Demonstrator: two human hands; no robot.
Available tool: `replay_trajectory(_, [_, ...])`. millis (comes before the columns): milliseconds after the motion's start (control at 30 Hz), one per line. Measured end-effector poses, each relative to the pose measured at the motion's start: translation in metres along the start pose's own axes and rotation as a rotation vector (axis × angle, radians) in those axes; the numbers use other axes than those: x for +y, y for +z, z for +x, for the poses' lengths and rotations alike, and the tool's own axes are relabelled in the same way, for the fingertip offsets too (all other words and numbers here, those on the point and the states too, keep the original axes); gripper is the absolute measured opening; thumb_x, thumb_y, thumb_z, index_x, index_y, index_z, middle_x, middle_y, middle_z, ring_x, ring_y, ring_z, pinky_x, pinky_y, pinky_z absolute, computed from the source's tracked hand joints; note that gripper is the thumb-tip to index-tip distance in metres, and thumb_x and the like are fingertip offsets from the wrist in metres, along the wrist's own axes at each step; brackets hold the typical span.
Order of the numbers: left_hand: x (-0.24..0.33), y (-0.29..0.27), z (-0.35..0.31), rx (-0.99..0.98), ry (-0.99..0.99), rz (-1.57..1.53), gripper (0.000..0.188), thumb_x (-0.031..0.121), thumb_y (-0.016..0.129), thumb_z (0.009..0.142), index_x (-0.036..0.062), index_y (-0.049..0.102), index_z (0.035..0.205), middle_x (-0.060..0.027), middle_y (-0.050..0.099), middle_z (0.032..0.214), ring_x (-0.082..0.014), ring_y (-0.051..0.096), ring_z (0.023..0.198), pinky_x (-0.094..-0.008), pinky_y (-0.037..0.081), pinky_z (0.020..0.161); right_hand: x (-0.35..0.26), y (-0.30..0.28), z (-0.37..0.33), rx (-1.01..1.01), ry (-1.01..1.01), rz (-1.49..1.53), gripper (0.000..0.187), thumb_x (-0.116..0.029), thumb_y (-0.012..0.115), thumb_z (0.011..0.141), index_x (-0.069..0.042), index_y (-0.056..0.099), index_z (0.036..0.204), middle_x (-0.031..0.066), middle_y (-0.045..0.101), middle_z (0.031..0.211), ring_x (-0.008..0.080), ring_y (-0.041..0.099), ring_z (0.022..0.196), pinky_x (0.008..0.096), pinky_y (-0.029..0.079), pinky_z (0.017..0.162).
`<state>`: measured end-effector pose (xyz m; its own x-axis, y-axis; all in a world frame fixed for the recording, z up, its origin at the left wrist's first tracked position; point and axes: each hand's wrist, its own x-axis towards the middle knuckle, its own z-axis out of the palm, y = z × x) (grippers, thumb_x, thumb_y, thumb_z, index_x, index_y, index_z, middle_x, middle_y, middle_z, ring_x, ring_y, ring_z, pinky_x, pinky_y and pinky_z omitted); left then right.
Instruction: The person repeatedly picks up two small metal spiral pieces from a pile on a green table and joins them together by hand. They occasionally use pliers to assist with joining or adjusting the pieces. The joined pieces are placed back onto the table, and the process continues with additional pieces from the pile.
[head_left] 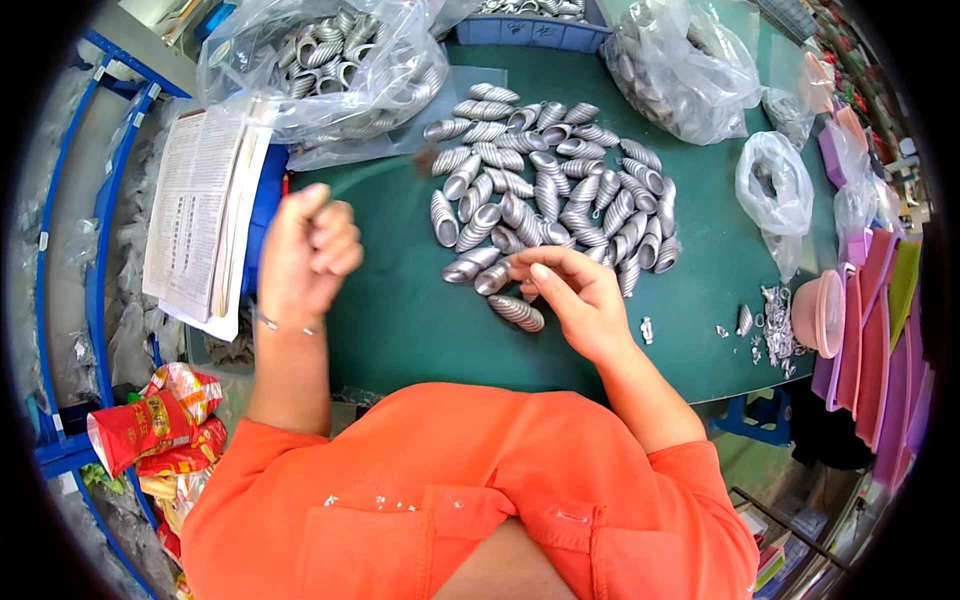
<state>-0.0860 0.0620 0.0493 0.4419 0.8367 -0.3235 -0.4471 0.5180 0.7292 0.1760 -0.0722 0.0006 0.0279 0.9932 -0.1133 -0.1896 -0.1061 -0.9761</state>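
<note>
My left hand (318, 252) is raised over the left side of the green table, its fingers curled closed. Whatever it may hold is hidden. My right hand (580, 298) is at the near edge of a pile of silvery, spirally ribbed metal sleeves (545, 190). Its thumb and fingers are bent together, and I cannot make out what is between them. Just beside those fingertips lie a ribbed sleeve (492, 278) and another sleeve (517, 313), the nearest one to me. A small brown blur (425, 158) shows at the pile's left edge.
Clear plastic bags of metal sleeves stand at the back left (330, 70) and back right (680, 75), with a blue bin (535, 30) between. Printed papers (200, 210) lie at left. On the right are small metal bits (778, 325), a pink cup (820, 312) and a plastic bag (775, 195).
</note>
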Motion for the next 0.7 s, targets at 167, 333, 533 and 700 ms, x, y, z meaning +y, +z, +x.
replay_trajectory(167, [-0.060, 0.053, -0.016, -0.216, 0.105, 0.246, 0.030, 0.027, 0.051, 0.097, 0.0108, 0.046, 0.071, 0.0009, 0.043, 0.060, -0.0082, 0.038, 0.044, -0.0244, 0.033, 0.044, 0.015, 0.022, 0.007, -0.116, -0.065, 0.239, 0.073, -0.044, 0.051, 0.095, -0.002, 0.021, 0.147, 0.0186, 0.041, 0.139, 0.0275, 0.043, 0.127, 0.0388, 0.037, 0.103])
replay_trajectory(333, [-0.102, 0.069, -0.007, -0.721, 0.500, 0.951, 0.018, 0.017, 0.058, 0.093, 0.0017, 0.053, 0.086, -0.0078, 0.055, 0.081, -0.0190, 0.050, 0.069, -0.0301, 0.041, 0.062, 0.014, 0.013, 0.004, 0.042, -0.184, 0.344, 0.110, -0.064, 0.065, 0.077, -0.003, 0.009, 0.149, 0.0182, 0.030, 0.140, 0.0287, 0.034, 0.130, 0.0439, 0.031, 0.105])
replay_trajectory(533, [-0.105, 0.082, -0.005, -0.903, 0.568, 0.959, 0.020, 0.019, 0.060, 0.091, 0.0026, 0.052, 0.085, -0.0090, 0.049, 0.078, -0.0244, 0.049, 0.069, -0.0325, 0.041, 0.061, 0.013, 0.003, -0.007, 0.213, -0.188, 0.502, 0.104, -0.054, 0.072, 0.074, -0.008, 0.013, 0.146, 0.0203, 0.035, 0.139, 0.0342, 0.039, 0.128, 0.0472, 0.029, 0.107])
replay_trajectory(700, [-0.107, 0.082, -0.006, -0.851, 0.634, 1.099, 0.018, 0.018, 0.065, 0.088, 0.0032, 0.055, 0.085, -0.0089, 0.053, 0.077, -0.0253, 0.053, 0.067, -0.0328, 0.044, 0.060, 0.004, 0.003, -0.012, 0.103, -0.172, 0.603, 0.072, -0.041, 0.058, 0.088, -0.009, 0.022, 0.142, 0.0187, 0.052, 0.113, 0.0315, 0.054, 0.106, 0.0463, 0.046, 0.092])
